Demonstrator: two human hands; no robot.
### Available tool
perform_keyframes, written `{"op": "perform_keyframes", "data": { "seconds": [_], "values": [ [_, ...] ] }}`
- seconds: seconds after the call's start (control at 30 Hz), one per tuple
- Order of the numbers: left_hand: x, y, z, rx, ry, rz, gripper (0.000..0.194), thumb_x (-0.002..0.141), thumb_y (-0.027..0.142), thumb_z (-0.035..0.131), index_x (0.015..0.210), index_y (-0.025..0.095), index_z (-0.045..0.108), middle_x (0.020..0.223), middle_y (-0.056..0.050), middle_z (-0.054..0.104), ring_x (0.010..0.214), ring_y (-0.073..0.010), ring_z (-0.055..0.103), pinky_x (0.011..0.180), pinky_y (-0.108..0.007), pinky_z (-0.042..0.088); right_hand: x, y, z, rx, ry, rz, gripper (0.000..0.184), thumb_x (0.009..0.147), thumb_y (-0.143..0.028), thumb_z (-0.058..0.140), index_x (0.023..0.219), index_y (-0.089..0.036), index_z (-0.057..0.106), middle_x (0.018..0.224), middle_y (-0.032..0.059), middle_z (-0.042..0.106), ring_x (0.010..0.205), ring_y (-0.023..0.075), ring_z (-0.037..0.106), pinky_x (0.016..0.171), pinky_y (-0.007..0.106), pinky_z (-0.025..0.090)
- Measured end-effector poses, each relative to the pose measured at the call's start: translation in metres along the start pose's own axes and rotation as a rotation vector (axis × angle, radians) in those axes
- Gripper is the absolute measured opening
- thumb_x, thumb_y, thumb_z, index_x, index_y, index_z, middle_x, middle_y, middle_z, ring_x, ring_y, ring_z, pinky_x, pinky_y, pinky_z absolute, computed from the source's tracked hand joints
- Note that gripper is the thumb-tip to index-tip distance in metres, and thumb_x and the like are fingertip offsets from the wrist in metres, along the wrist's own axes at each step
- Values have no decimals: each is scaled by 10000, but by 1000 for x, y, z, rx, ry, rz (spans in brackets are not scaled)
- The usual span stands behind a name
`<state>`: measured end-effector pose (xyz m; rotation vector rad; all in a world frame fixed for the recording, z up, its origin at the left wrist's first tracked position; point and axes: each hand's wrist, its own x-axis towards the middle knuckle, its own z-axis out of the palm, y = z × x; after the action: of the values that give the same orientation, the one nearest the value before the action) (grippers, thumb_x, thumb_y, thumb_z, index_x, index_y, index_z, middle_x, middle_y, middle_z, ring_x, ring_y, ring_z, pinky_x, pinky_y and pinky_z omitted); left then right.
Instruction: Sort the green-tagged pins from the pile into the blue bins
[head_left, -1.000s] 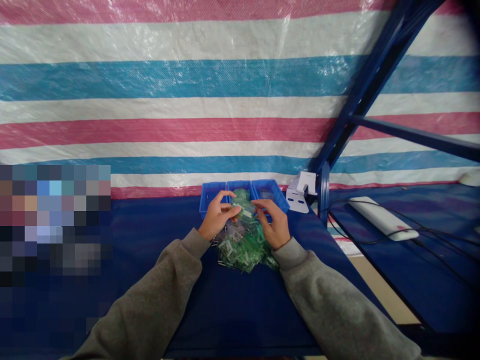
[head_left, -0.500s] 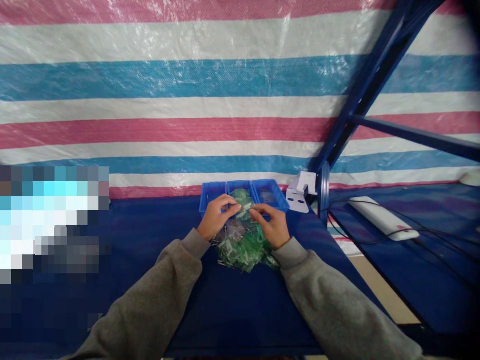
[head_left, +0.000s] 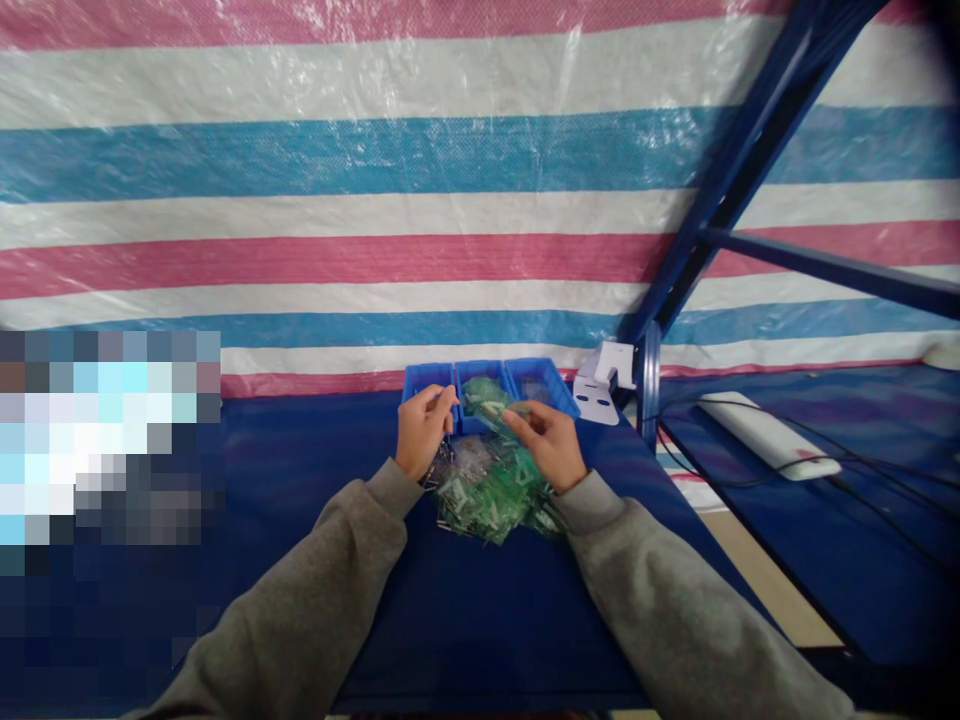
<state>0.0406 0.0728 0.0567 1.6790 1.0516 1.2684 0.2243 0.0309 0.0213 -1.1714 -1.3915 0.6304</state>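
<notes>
My right hand [head_left: 551, 442] pinches a small clear, greenish plastic bag [head_left: 493, 411] by its edge, just over the front of the middle blue bin [head_left: 480, 369]. My left hand [head_left: 424, 432] is at the front of the left blue bin [head_left: 427, 377], its fingertips pressed together; whatever may be between them is too small to make out. Below and between both hands lies a heap of green and clear small bags [head_left: 487, 505] with thin metal-looking pieces among them. More greenish bags [head_left: 480, 393] rest inside the middle bin.
The right blue bin [head_left: 556, 387] holds some clear bags. Beside it stands a folded white card piece [head_left: 600, 395]. A white power bank-like box [head_left: 769, 435] with black cables lies on the table to the right. Blue metal framing [head_left: 720, 215] rises before a striped sheet.
My left hand has come away from the bag and moved a little left. The bag stays in my right hand, which has barely moved.
</notes>
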Motion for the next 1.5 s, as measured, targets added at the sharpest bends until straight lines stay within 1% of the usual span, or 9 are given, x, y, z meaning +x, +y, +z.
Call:
{"op": "perform_keyframes", "data": {
  "seconds": [0.13, 0.23, 0.47, 0.7, 0.93, 1.1, 1.2, 1.33, 1.5],
  "values": [
    [4, -1, -5, 13, 145, 38, 360, 842, 479, 518, 705, 152, 579, 435, 50, 454, 382, -63, 403, 414, -187, 316, 6, 8, 0, 290, -12, 181, 602, 767, -438, 636, 1263, -140, 471, 802, 55, 670, 495, 151, 593, 427, 278, 451],
    [5, 1, -9, 66, 134, 74, 344, 847, 452, 519, 701, 150, 595, 444, 48, 454, 406, -69, 414, 449, -192, 334, 7, 11, -3, 249, 29, 170, 598, 784, -424, 611, 1284, -140, 447, 882, 91, 688, 476, 152, 602, 399, 275, 442],
    [8, 6, -13, 398, -260, 191, 318, 818, 402, 564, 676, 139, 674, 515, 13, 552, 490, -94, 456, 509, -208, 332, -4, 8, 5, -387, -245, -285, 202, 852, -266, 546, 994, -201, 673, 899, 55, 695, 723, 168, 635, 677, 311, 511],
    [6, 5, -10, 417, -202, 182, 340, 848, 412, 521, 695, 144, 664, 477, 24, 530, 468, -95, 460, 513, -209, 329, -12, 14, 20, -736, -462, -451, 342, 814, -151, 567, 1144, -220, 624, 1176, 59, 633, 987, 225, 573, 884, 381, 457],
    [0, 4, -6, 373, -177, 192, 340, 860, 425, 511, 714, 152, 653, 468, 34, 520, 459, -94, 482, 525, -207, 354, -11, 19, 21, -790, -344, -408, 240, 887, -199, 487, 1055, -202, 658, 935, 83, 692, 869, 209, 606, 794, 340, 485],
    [1, 5, -6, 342, -101, 231, 302, 865, 407, 513, 810, 158, 675, 665, -12, 634, 563, -106, 527, 569, -211, 391, -8, 13, 13, -542, -68, -344, 232, 910, -235, 451, 1007, -192, 657, 953, 73, 699, 882, 207, 629, 801, 341, 493],
    [1, 5, -5, 326, -196, 260, 279, 831, 399, 574, 968, 179, 679, 910, -45, 684, 650, -120, 556, 620, -224, 417, -6, 7, 9, -310, 39, -236, 218, 893, -310, 496, 978, -191, 658, 901, 58, 700, 725, 173, 633, 703, 314, 513],
    [-1, 1, -1, 315, -361, 246, 265, 830, 390, 576, 834, 158, 705, 795, -45, 700, 670, -145, 577, 660, -249, 429, -6, 6, 9, -71, 66, -101, 276, 833, -397, 581, 1006, -192, 645, 784, 32, 676, 558, 135, 587, 568, 282, 508],
    [-3, -4, 1, 187, -362, 165, 292, 841, 389, 556, 835, 135, 700, 789, -62, 695, 704, -158, 601, 637, -240, 448, -4, 9, 9, 1, 69, -54, 297, 800, -445, 609, 927, -181, 664, 797, 45, 682, 616, 149, 594, 565, 276, 492]
  ]
}}
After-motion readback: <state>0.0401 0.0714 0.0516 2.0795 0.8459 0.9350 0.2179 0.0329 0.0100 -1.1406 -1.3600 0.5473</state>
